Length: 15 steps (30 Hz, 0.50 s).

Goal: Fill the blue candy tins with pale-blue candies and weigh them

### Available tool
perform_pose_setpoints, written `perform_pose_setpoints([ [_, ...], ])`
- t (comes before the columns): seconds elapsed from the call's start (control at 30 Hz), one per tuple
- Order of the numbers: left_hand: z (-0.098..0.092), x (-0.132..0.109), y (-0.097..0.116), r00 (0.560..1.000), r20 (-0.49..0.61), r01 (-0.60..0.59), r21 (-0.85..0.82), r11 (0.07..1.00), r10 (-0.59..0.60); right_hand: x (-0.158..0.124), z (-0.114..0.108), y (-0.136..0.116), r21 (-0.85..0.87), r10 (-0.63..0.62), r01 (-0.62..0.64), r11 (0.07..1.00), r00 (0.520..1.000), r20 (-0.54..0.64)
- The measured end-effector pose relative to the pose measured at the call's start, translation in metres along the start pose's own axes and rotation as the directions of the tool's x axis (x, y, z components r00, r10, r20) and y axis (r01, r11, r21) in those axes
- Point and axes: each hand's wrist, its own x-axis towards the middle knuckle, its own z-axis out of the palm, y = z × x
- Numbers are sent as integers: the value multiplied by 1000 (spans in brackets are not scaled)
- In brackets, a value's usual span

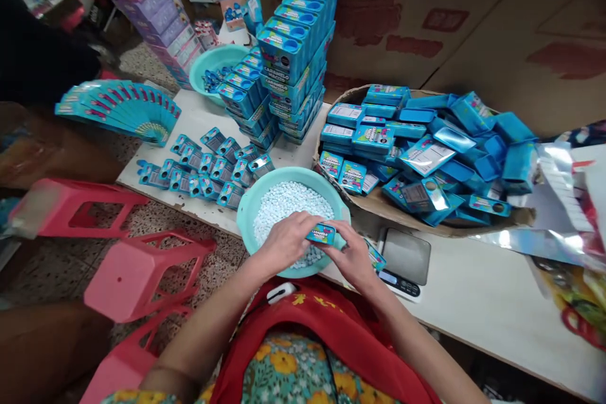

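Observation:
A small blue candy box (322,233), printed "Caramelo Macizo", is held between my two hands above a mint-green basin (250,192). My left hand (286,240) grips its left end, while the fingers of my right hand (351,251) close on its right end. Small white candies (288,202) fill much of the basin below. Another blue box (375,257) lies just right of my right hand, partly hidden by it. Beside that box sits a kitchen scale (402,259) with its display lit.
An open carton (502,224) heaped with blue boxes stands right of the basin. Stacked blue boxes (298,44) rise behind it. Several small boxes (208,170) stand in rows at left, near fanned blue packaging (118,110). Another basin (196,72) and pink stools (127,278) are farther left.

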Motion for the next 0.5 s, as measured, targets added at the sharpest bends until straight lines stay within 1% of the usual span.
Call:
perform_pose_setpoints([
  [0.03, -9, -6, 0, 996, -51, 76, -15, 997, -76, -2, 0, 0, 7, 35, -34, 999, 999, -34],
  [0.07, -19, -16, -3, 972, -140, 187, -30, 982, -189, -5, -3, 3, -4, 77, -78, 997, 993, -95],
  [0.1, -32, -29, -10, 914, -248, 319, -44, 947, -320, -10, -7, 8, -30, 117, -124, 992, 978, -172],
  [0.13, -45, -44, -20, 821, -354, 459, -60, 886, -449, -16, -13, 17, -68, 146, -168, 983, 956, -254],
  [0.17, -57, -62, -35, 704, -440, 596, -63, 801, -558, -24, -20, 28, -111, 161, -208, 972, 930, -329],
  [0.2, -68, -80, -55, 578, -511, 720, -47, 692, -636, -34, -27, 41, -153, 167, -243, 958, 905, -391],
  [0.23, -76, -97, -79, 461, -564, 821, -23, 571, -685, -44, -32, 54, -190, 170, -273, 943, 886, -431],
  [0.27, -80, -112, -107, 381, -585, 881, -6, 473, -716, -54, -37, 67, -225, 171, -296, 928, 877, -448],
  [0.3, -80, -123, -138, 325, -603, 908, -17, 419, -728, -64, -39, 79, -255, 174, -312, 915, 877, -448],
  [0.33, -76, -130, -168, 274, -614, 920, -57, 388, -740, -72, -40, 90, -277, 182, -325, 904, 881, -436],
  [0.37, -69, -132, -195, 242, -624, 910, -119, 397, -743, -78, -40, 99, -289, 199, -339, 895, 885, -420],
  [0.4, -59, -130, -218, 243, -628, 880, -178, 440, -739, -82, -38, 107, -288, 226, -357, 889, 887, -402],
  [0.43, -49, -124, -235, 200, -628, 867, -243, 435, -752, -83, -35, 113, -275, 261, -380, 883, 885, -385],
  [0.47, -39, -117, -245, 165, -629, 851, -298, 432, -760, -83, -33, 117, -253, 299, -407, 878, 878, -373],
  [0.5, -31, -108, -247, 131, -631, 840, -339, 423, -765, -82, -32, 120, -228, 335, -434, 872, 867, -369],
])
